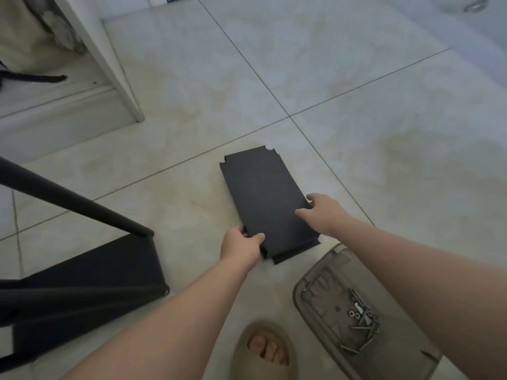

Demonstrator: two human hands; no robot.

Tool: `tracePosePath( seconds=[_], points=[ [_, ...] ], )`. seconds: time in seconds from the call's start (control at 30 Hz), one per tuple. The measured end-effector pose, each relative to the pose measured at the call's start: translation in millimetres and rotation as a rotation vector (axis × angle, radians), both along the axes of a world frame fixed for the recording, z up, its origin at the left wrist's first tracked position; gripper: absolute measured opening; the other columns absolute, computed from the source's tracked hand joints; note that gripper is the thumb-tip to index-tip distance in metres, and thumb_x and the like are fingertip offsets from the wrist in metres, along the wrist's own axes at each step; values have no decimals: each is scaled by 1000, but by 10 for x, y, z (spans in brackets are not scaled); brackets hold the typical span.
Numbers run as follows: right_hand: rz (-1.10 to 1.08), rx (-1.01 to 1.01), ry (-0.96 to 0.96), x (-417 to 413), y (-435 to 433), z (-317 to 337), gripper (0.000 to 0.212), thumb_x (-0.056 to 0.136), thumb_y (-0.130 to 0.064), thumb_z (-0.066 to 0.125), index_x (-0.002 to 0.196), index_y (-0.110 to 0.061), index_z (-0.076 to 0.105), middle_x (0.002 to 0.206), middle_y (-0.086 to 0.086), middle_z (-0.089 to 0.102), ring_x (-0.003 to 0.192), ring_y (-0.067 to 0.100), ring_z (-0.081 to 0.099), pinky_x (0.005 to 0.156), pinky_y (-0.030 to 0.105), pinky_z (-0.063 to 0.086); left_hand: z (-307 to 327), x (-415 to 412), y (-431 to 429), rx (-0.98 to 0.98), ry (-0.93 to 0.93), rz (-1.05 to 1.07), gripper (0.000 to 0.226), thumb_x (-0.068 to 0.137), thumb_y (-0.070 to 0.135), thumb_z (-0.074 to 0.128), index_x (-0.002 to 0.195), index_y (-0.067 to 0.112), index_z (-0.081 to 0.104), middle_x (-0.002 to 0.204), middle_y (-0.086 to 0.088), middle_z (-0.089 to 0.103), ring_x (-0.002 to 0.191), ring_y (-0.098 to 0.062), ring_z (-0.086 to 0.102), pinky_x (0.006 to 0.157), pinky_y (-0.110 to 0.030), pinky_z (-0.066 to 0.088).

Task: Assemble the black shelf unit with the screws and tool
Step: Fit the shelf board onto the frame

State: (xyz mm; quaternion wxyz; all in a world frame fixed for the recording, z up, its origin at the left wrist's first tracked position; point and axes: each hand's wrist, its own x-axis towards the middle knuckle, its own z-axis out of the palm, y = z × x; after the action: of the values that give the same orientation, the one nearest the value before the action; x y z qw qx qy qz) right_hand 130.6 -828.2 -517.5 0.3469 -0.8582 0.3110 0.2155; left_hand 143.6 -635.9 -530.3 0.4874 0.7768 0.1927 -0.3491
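Both arms reach forward and down. The left hand (241,246) pinches the near left corner of the black shelf panel (263,193), and the right hand (323,212) grips its right edge. The panel lies over bare floor tiles (343,86) that stretch beyond its far edge. The partly built black frame (90,272) stands well apart on the left. A tray (299,292) of screws (362,322) sits near on the right.

Home: glossy tiled floor (315,78), slippered foot (264,349).

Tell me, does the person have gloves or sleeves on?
No gloves, no sleeves. The left hand and right hand are bare, and so are the left forearm and right forearm. No watch, ring or bracelet shows.
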Motion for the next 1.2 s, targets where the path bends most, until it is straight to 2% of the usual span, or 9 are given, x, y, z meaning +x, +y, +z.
tracePosePath(
  seconds=[0.13, 0.23, 0.33, 0.53, 0.63, 0.73, 0.83, 1.07, 1.2],
  points=[
    [-157, 83, -108, -42, 29, 349, 40, 96, -23, 58, 133, -8, 58, 111, 7, 67, 100, 31, 64, 77, 36, 53, 423, 123, 98, -86, -40, 20, 12, 89, 17, 74, 90, 21, 63, 92, 5, 67, 97, -23, 66, 98, -43, 54],
    [-205, 130, -208, -144, 64, 696, 31, 97, -19, 58, 126, -10, 64, 99, 1, 69, 86, 26, 66, 79, 39, 56, 858, 141, 207, -105, -136, -36, 16, 89, 15, 73, 104, 16, 66, 105, -5, 69, 101, -23, 66, 97, -40, 53],
    [-274, 190, -328, -277, 114, 1175, 12, 97, -18, 59, 104, -15, 69, 90, -2, 72, 64, 13, 65, 51, 23, 50, 1386, 104, 311, -165, -239, -87, 21, 90, 12, 70, 112, 13, 68, 101, -1, 72, 90, -12, 67, 79, -26, 52],
    [-371, 309, -501, -703, 212, 2357, 9, 99, -23, 61, 105, -18, 66, 95, 5, 71, 77, 24, 68, 62, 39, 58, 2529, -182, 535, -296, -386, -189, 14, 91, 7, 68, 97, 20, 71, 75, 11, 70, 56, 10, 61, 53, -7, 45],
    [-372, 319, -610, -1012, 304, 3002, 8, 100, -22, 60, 103, -17, 65, 94, 5, 67, 71, 22, 65, 45, 26, 51, 3097, -454, 698, -321, -473, -247, 18, 91, 12, 68, 91, 30, 71, 83, 4, 69, 60, 3, 62, 56, -12, 47],
    [-329, 320, -694, -1342, 433, 3591, 13, 102, -24, 57, 101, -15, 66, 98, 8, 66, 70, 25, 67, 53, 29, 55, 3599, -789, 894, -335, -575, -290, 23, 91, 13, 66, 98, 34, 72, 89, 2, 69, 73, -13, 62, 67, -27, 49],
    [-289, 313, -784, -1620, 619, 4080, 16, 103, -27, 56, 97, -16, 66, 101, 8, 67, 78, 28, 69, 62, 33, 56, 4005, -1084, 1144, -336, -691, -316, 28, 90, 15, 66, 105, 38, 70, 95, 4, 71, 78, -11, 62, 80, -37, 55],
    [-149, 414, -907, -1998, 1310, 4938, 21, 102, -25, 59, 100, -7, 69, 92, 5, 74, 75, 21, 75, 59, 26, 59, 4763, -1501, 1970, -350, -903, -232, 45, 92, 8, 63, 100, 52, 66, 99, 4, 74, 67, -4, 59, 75, -31, 49],
    [-57, 552, -930, -2056, 1868, 5244, 16, 101, -20, 62, 94, -6, 64, 99, 9, 76, 94, 33, 74, 73, 35, 62, 5092, -1608, 2576, -379, -977, -121, 57, 93, -3, 54, 98, 53, 68, 102, 11, 76, 83, -9, 63, 74, -21, 48]
  ],
)
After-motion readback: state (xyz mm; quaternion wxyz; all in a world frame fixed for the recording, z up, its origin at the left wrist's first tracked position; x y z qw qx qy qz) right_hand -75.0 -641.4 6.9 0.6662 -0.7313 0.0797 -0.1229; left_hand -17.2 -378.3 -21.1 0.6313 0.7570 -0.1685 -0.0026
